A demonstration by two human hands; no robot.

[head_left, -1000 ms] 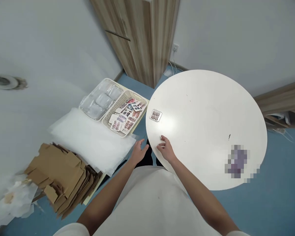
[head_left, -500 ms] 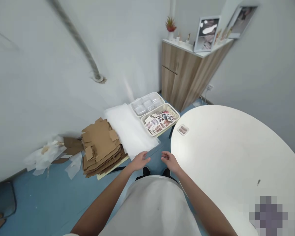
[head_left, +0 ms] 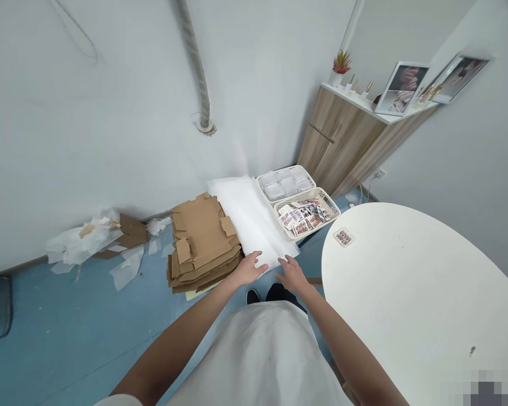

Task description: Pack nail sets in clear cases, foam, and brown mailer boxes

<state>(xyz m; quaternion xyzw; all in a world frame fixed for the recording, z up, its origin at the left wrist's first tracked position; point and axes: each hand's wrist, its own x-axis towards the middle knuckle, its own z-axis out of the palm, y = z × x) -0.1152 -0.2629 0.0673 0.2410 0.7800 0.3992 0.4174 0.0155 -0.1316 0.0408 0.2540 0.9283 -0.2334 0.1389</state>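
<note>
My left hand (head_left: pixel 249 269) is open and holds nothing, fingers apart, over the near end of a stack of white foam sheets (head_left: pixel 254 211). Beside it, also open with bare fingers spread, is my right hand (head_left: pixel 290 272), near the corner of the same sheets. Whether either hand touches the sheets I cannot tell. Left of the sheets lies a pile of flattened cardboard boxes (head_left: pixel 203 231). Right of them stands a white basket (head_left: pixel 336 212) with several printed nail packs, and behind it another basket (head_left: pixel 312 181) of clear plastic cases.
A round white table (head_left: pixel 415 270) stands at the right, with one small nail pack (head_left: pixel 344 237) near its edge. Behind is a wooden cabinet (head_left: pixel 347 141) with picture frames and a plant. Torn wrapping (head_left: pixel 82 239) and an open carton (head_left: pixel 131 232) lie on the floor at left.
My view has turned left, so the table and cabinet sit farther right. Both hands have come from over the floor to the near end of the foam sheets, still open.
</note>
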